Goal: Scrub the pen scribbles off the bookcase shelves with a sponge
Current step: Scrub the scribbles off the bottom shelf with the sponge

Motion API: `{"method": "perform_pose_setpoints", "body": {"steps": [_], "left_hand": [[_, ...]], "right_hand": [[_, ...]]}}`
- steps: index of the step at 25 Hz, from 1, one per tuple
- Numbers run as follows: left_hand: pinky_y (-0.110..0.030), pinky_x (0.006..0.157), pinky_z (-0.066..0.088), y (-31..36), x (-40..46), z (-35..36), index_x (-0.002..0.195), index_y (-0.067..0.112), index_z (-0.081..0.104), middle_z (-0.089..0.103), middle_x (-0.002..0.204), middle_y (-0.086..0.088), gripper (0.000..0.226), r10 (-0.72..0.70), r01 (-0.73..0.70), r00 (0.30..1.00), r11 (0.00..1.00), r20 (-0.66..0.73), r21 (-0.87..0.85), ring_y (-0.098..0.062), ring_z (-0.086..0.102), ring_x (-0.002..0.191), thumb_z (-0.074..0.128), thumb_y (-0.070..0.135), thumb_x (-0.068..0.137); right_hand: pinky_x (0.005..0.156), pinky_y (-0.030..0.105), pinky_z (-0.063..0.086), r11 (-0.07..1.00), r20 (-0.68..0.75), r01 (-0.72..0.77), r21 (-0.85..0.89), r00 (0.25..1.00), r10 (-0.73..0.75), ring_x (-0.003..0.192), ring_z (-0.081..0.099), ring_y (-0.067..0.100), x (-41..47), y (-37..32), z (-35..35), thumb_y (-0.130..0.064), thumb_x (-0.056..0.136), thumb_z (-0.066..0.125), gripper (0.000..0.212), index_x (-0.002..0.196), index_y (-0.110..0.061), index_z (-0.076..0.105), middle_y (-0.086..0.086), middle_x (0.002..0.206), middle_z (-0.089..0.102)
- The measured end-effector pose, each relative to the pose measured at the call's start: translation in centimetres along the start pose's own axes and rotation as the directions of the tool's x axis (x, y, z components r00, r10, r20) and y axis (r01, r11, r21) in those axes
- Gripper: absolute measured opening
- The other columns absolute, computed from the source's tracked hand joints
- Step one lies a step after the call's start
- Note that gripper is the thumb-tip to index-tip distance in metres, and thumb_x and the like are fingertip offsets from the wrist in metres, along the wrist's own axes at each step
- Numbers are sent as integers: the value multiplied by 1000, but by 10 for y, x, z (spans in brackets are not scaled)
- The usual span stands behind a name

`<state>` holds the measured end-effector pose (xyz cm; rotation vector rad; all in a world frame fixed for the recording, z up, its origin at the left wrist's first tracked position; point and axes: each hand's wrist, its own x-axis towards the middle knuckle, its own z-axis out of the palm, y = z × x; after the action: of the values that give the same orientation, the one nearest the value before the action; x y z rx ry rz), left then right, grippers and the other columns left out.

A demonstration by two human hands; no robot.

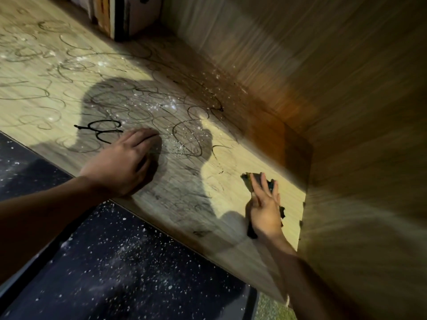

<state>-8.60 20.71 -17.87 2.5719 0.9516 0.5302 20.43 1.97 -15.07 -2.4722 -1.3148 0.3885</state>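
Observation:
A pale wooden shelf board [231, 181] is covered with looping pen scribbles [184, 135], with a bold black mark [101, 130] near its front edge and white powder sprinkled over the middle. My left hand [124, 162] rests palm down on the shelf, fingers lying loosely on the wood beside the bold mark. My right hand [265, 209] grips a worn, torn dark sponge [250, 181] near the shelf's right end, close to the side wall. The sponge's ragged edge sticks out past my fingers.
The bookcase's side panel [369, 158] and back panel [254, 42] close off the right and far sides. Several books [120, 17] stand at the far back corner. Below the shelf's front edge lies a dark surface [138, 273] speckled with white powder.

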Motion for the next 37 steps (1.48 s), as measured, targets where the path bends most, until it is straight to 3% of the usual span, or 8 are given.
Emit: {"method": "perform_pose_setpoints", "body": {"steps": [3, 6, 12, 19, 22, 25, 31, 37], "left_hand": [[-35, 112, 27, 1, 1, 0, 135, 3, 50, 48, 141, -16, 60, -15, 15, 1000, 1000, 9, -13, -32, 42, 130, 30, 40, 92], [-37, 113, 28, 5, 0, -2, 135, 4, 50, 48, 141, -16, 61, -24, 24, 1000, 999, 13, -23, -32, 41, 131, 29, 41, 92], [-34, 114, 23, 2, -1, 0, 138, 5, 47, 44, 145, -14, 63, -37, 37, 999, 999, 13, -2, -31, 37, 134, 27, 40, 90], [-48, 111, 35, 1, 0, 1, 136, 4, 49, 47, 143, -16, 63, -22, 23, 1000, 998, 17, -57, -34, 41, 132, 29, 45, 92], [-48, 110, 35, -1, 0, 3, 135, 3, 49, 47, 142, -17, 62, -34, 34, 999, 998, 21, -46, -35, 41, 131, 31, 43, 91], [-44, 111, 33, -1, 1, 2, 135, 4, 50, 47, 142, -16, 62, -28, 28, 1000, 999, 12, -46, -33, 41, 131, 31, 41, 89], [-44, 110, 35, -4, 0, 3, 135, 4, 49, 47, 142, -15, 60, -18, 18, 1000, 998, 10, -59, -34, 42, 131, 33, 39, 90], [-43, 111, 34, -4, 0, 3, 135, 4, 50, 47, 142, -14, 58, -12, 12, 1000, 999, -8, -37, -33, 41, 131, 34, 38, 90]], "right_hand": [[118, 39, -16, 993, 48, 116, -31, 992, -114, 142, -27, 15, -27, -35, 16, -5, 94, 41, 71, 141, -50, 12, -14, 158, -5], [114, 36, -19, 951, 197, 310, 2, 932, -304, 142, -27, 10, -79, -17, 10, -50, 98, 24, 45, 142, -53, 15, -21, 157, -4], [118, 48, -10, 997, -30, -78, 22, 996, 79, 147, -12, 25, -18, 3, 0, -2, 94, 38, 66, 139, -47, 19, -11, 156, 5], [120, 38, -5, 898, 161, 440, -35, 889, -429, 148, -5, 12, -109, -9, 14, -7, 96, 40, 64, 145, -45, 27, -17, 158, 10], [119, 54, 11, 978, 2, 168, -127, 986, -170, 148, -2, 20, -74, 37, -5, -13, 91, 37, 64, 148, -37, 23, -9, 158, 11], [120, 47, -4, 982, -148, -151, -117, 980, 133, 148, -8, 27, -49, -11, 19, -9, 88, 41, 74, 149, -33, 6, -3, 160, 1], [119, 45, -4, 900, 110, 428, -87, 902, -418, 148, -6, 20, -108, -39, 34, -7, 91, 25, 65, 150, -34, 22, -8, 160, 7], [117, 60, 6, 988, -159, -97, -124, 984, 77, 144, -9, 27, -57, -1, 21, -2, 85, 38, 74, 148, -31, 12, 2, 159, 9]]}}
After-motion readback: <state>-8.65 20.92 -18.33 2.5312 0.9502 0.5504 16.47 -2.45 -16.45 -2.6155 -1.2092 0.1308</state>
